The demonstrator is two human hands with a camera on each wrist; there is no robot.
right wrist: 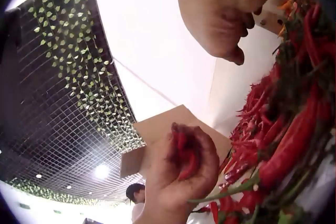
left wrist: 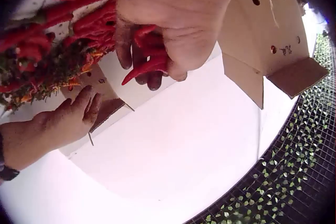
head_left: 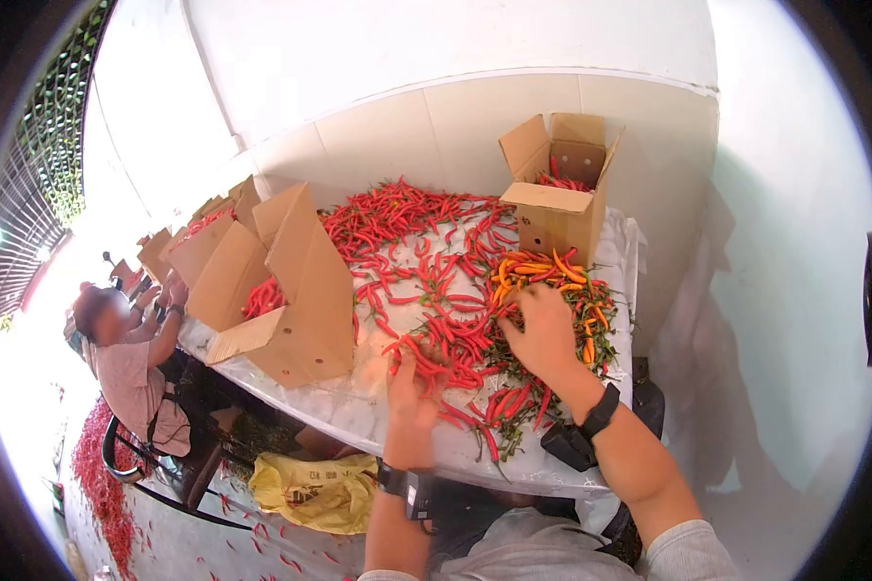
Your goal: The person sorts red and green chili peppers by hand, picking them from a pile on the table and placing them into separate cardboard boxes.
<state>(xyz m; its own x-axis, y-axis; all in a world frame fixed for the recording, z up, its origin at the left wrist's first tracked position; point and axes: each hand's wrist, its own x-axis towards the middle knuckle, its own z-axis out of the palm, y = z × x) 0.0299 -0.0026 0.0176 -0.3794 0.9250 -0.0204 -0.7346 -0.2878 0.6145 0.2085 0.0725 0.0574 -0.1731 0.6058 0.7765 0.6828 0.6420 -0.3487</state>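
My left hand point(head_left: 412, 399) is over the near part of the table; the left wrist view shows its fingers point(left wrist: 124, 45) curled round several red chillies point(left wrist: 148, 67). Those chillies point(right wrist: 188, 162) also show within the palm in the right wrist view. My right hand point(head_left: 546, 337) is at the mixed heap of orange and red chillies point(head_left: 589, 290) with green stems, at the table's right. In the right wrist view, this hand point(right wrist: 223, 11) has loosely bent fingers and no chilli visible in it. Loose red chillies point(head_left: 460, 334) lie between the hands.
Open cardboard boxes point(head_left: 315, 334) holding red chillies stand on the left, another box point(head_left: 557, 230) at the back right. A large red heap point(head_left: 397, 218) lies along the wall. Beyond the table's left side sits a person point(head_left: 131, 373); a yellow sack point(head_left: 315, 494) is below the front edge.
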